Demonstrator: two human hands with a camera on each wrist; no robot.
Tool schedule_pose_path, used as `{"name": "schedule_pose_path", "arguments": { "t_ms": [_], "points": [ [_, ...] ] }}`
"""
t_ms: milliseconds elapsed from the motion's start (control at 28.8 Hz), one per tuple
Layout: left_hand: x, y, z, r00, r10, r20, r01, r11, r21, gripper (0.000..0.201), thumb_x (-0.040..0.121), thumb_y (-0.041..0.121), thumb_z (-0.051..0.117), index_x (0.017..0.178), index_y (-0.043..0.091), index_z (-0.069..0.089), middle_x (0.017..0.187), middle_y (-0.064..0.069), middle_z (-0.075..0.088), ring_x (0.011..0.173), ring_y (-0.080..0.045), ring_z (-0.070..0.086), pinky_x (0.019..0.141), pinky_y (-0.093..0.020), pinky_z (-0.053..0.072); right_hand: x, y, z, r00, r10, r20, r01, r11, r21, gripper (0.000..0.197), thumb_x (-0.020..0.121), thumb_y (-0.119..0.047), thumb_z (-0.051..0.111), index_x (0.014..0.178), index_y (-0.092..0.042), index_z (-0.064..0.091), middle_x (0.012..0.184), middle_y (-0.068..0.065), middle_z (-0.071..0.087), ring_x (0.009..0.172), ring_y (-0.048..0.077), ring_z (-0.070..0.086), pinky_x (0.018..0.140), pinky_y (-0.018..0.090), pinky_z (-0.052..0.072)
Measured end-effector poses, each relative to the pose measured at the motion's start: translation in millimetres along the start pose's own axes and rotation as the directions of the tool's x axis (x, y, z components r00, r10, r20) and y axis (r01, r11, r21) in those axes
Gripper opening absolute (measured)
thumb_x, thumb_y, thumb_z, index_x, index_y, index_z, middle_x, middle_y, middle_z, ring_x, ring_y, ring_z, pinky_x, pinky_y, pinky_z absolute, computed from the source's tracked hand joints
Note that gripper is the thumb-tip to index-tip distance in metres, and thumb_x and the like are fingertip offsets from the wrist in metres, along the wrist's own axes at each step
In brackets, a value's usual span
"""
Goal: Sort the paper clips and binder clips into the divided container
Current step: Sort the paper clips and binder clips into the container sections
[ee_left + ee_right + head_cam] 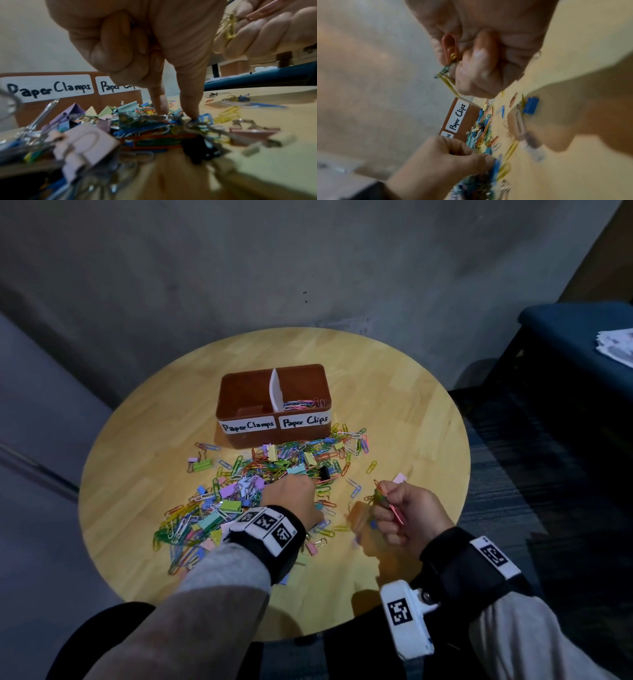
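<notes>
Clips [383,497] fill my right grip [402,517], fist clenched round them; at nine o'clock my left grip [291,498] pinches into the pile [239,491].

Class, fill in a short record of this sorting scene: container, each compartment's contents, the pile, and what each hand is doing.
Container: brown plastic box with white divider, labelled Paper Clamps and Paper Clips
Paper Clips side: some coloured paper clips inside
Paper Clamps side: no clips visible
Pile: mixed coloured clips on round wooden table
Left hand: fingertips reach into pile
Right hand: grips a bunch of paper clips
</notes>
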State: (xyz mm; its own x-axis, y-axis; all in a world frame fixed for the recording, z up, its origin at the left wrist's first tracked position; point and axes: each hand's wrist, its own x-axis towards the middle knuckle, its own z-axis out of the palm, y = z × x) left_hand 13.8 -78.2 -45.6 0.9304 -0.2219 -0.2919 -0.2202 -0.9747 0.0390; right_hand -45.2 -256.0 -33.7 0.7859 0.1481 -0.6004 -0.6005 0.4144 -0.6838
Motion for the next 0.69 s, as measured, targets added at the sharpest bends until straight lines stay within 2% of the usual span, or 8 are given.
{"name": "schedule_pose_path", "arguments": {
  "t_ms": [104,208,347,452,521,591,695],
  "points": [
    [-0.2,-5.1,2.6,1.0,-0.014,0.005,0.014,0.998,-0.067,0.02,0.082,0.034,0.067,0.083,0.015,0.06,0.088,-0.003,0.066,0.085,-0.025,0.063,0.076,-0.036,0.056,-2.2,4.9,0.8,0.997,-0.009,0.074,-0.001,0.991,0.136,0.008,0.062,-0.01,0.033,0.063,-0.018,0.031,0.054,0.003,0.029,0.038,0.01,0.02,0.043,0.012,0.009],
    [-3.7,-7.0,0.5,1.0,-0.018,0.001,0.018,0.99,-0.14,0.019,0.079,0.035,0.066,0.082,0.017,0.063,0.087,-0.003,0.066,0.085,-0.024,0.063,0.075,-0.035,0.055,-2.2,7.4,0.5,0.994,-0.022,0.104,0.003,0.984,0.178,0.007,0.058,-0.011,0.037,0.061,-0.016,0.033,0.056,0.006,0.034,0.038,0.01,0.021,0.042,0.012,0.011],
    [-14.3,-18.8,-8.1,0.998,-0.057,-0.022,0.048,0.956,-0.288,0.019,0.075,0.034,0.07,0.071,0.018,0.062,0.076,0.001,0.066,0.076,-0.018,0.063,0.07,-0.031,0.055,4.4,8.7,-4.5,0.996,-0.049,0.078,0.027,0.967,0.252,0.029,0.035,-0.014,0.055,0.059,-0.015,0.039,0.061,0.01,0.043,0.034,0.01,0.023,0.041,0.009,0.017],
    [-28.3,-33.0,-12.7,0.997,-0.076,-0.015,0.067,0.938,-0.339,0.02,0.073,0.031,0.072,0.065,0.016,0.062,0.069,0.003,0.066,0.071,-0.016,0.063,0.066,-0.029,0.054,9.5,11.6,-7.9,0.99,-0.093,0.109,0.053,0.944,0.325,0.051,0.021,-0.017,0.071,0.061,-0.014,0.041,0.065,0.012,0.051,0.033,0.012,0.028,0.037,0.009,0.025],
    [-38.8,-41.4,-13.0,0.996,-0.084,0.028,0.088,0.944,-0.317,0.017,0.072,0.025,0.07,0.062,0.016,0.061,0.066,0.003,0.065,0.067,-0.015,0.062,0.062,-0.026,0.051,12.5,13.6,-9.8,0.985,-0.113,0.133,0.06,0.934,0.352,0.06,0.015,-0.017,0.076,0.063,-0.012,0.04,0.069,0.014,0.056,0.035,0.014,0.029,0.036,0.011,0.027],
    [-47.5,-47.5,-10.5,0.993,-0.076,0.09,0.097,0.963,-0.251,0.016,0.072,0.022,0.067,0.059,0.018,0.058,0.063,0.001,0.063,0.064,-0.016,0.062,0.057,-0.025,0.049,14.8,14.9,-10.5,0.984,-0.121,0.133,0.067,0.933,0.354,0.061,0.013,-0.017,0.077,0.061,-0.011,0.04,0.072,0.017,0.06,0.036,0.014,0.029,0.036,0.012,0.026],
    [-55.8,-52.4,-4.3,0.982,-0.061,0.181,0.095,0.977,-0.19,0.019,0.07,0.015,0.062,0.054,0.02,0.052,0.059,0.0,0.055,0.058,-0.02,0.058,0.054,-0.028,0.049,16.3,16.7,-9.5,0.983,-0.124,0.133,0.071,0.935,0.347,0.063,0.011,-0.017,0.077,0.06,-0.011,0.04,0.065,0.018,0.057,0.035,0.014,0.028,0.037,0.011,0.023]
  ]
}}
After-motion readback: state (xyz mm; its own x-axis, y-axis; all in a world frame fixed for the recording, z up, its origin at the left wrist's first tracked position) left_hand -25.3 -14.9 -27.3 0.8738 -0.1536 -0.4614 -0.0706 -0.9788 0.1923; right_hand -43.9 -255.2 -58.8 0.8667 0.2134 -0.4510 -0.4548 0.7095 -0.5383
